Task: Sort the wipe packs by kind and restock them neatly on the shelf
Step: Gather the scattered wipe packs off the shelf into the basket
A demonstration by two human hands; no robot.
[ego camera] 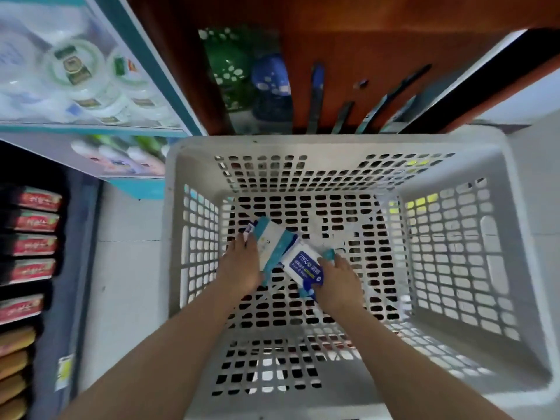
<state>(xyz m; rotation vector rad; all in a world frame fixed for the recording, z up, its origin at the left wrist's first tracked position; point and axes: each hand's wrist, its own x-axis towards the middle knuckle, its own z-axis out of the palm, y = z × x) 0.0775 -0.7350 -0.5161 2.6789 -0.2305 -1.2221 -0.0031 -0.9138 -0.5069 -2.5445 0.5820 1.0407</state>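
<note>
Shelving at far left holds a column of red-labelled packs point(35, 221), and below them some tan rounded items point(15, 363) that I can't identify. Above, a teal-framed shelf point(169, 86) carries round white tubs with green labels point(72, 66), blurred. Moving right, my left hand point(242, 266) is down inside the white perforated basket point(342, 144), which sits on the pale floor point(130, 268). Left hand is grasping a white-and-teal wipe pack point(269, 242); the fingers wrap its left edge, and the pack lies tilted with its top end pointing up-left. Just beside it, overlapping its lower right edge, is a white wipe pack with a blue label point(304, 268) reading 75% and Alcohol Wipes. My right hand point(339, 278) is grasping that one at its right side, with the fingertips point(325, 263) touching a teal edge there. Both packs are at the basket bottom, left of centre; I can't tell if they are lifted or resting on it. Rest of the basket floor shows only the slotted grid. Behind the basket, a brown wooden unit point(363, 56) has green and blue spotted items point(230, 68) tucked in it, plus a few dark strap-like pieces point(316, 95) hanging, too blurred to name. Far right is pale wall and floor.
</note>
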